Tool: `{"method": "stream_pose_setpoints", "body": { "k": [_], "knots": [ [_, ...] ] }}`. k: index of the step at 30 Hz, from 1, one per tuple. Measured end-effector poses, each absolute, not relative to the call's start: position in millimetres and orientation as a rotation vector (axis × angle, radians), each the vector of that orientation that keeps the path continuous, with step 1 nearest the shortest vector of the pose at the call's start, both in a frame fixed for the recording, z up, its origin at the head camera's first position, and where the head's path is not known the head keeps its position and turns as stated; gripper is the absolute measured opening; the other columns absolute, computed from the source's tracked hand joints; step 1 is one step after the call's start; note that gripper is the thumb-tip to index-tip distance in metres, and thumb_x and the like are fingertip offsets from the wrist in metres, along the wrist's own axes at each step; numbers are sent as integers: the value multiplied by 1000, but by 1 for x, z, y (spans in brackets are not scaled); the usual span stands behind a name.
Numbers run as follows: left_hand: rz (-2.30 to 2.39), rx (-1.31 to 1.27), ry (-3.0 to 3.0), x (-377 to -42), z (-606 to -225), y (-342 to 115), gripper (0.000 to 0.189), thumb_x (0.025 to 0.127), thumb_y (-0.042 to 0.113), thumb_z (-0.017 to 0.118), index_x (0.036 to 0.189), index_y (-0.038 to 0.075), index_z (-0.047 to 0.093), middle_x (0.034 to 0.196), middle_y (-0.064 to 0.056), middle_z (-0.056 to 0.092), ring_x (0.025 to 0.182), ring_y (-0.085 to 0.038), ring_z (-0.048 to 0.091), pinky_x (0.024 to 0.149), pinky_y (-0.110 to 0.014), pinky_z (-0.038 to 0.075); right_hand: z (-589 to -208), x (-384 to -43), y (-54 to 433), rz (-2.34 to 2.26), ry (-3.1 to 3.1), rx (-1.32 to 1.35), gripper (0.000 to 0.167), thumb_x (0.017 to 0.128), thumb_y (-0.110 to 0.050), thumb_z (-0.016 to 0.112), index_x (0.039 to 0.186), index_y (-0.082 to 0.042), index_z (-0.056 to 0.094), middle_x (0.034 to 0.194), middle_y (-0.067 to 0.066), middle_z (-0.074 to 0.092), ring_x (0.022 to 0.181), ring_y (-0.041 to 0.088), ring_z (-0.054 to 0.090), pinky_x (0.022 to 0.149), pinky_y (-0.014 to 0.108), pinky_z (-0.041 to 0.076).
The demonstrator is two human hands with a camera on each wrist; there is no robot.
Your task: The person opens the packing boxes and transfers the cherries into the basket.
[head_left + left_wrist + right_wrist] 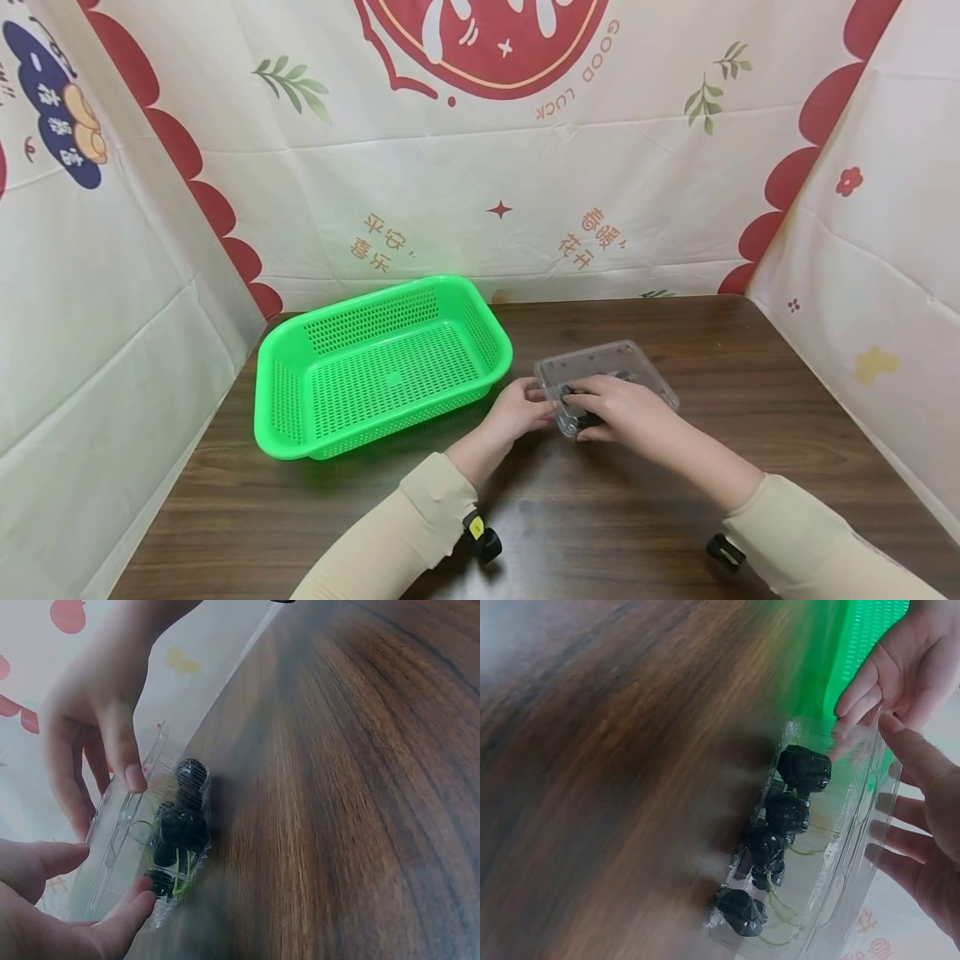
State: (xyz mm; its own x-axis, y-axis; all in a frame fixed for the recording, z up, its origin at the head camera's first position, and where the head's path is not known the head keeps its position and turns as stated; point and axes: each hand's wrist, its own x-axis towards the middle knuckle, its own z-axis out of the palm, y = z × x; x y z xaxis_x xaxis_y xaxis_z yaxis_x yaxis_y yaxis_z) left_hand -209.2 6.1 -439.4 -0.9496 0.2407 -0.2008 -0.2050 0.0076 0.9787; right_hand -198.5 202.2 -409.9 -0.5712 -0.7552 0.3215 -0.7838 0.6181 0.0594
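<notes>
A clear plastic lidded box (637, 360) lies on the table, with its lid lowered. Inside it are several glossy black, lumpy fruits (784, 814) with thin green stems; their exact kind is unclear. My left hand (516, 410) is at the box's left end. Its fingers look fairly straight and touch the side, and its thumb (64, 856) is near the lid. Across the lid reaches my right hand (633, 412), holding the rim with the thumb at the edge and the fingers over the top. Part of the lid is hidden beneath it.
Left of the box stands a green perforated basket (268, 392), with bare mesh showing on its floor. The brown wooden table (570, 533) carries both. Printed white cloth (480, 175) hangs behind and along both sides.
</notes>
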Motion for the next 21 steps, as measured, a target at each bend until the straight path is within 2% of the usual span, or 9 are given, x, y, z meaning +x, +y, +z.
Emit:
{"method": "stream_pose_setpoints", "body": {
  "k": [5,10,21],
  "knots": [
    [2028,49,1906,-209,-438,6,49,90,-5,60,136,-16,43,121,-26,60,98,-31,66,88,-42,52,-411,-203,199,96,-2567,1171,54,69,-34,87,112,-5,72,117,14,66,104,29,63,82,45,53],
    [2046,35,1829,-207,-439,6,41,90,-11,53,130,-17,48,115,-24,62,92,-26,65,89,-43,51,-410,-207,197,90,-2598,1128,55,71,-35,85,115,-3,71,120,15,65,106,31,63,82,46,53],
    [2047,27,1848,-206,-439,6,42,87,-15,55,129,-15,52,108,-21,63,92,-28,64,88,-44,51,-410,-214,190,71,-2645,1090,51,77,-32,82,117,-2,70,123,18,64,110,34,61,86,47,51]
  ]
}}
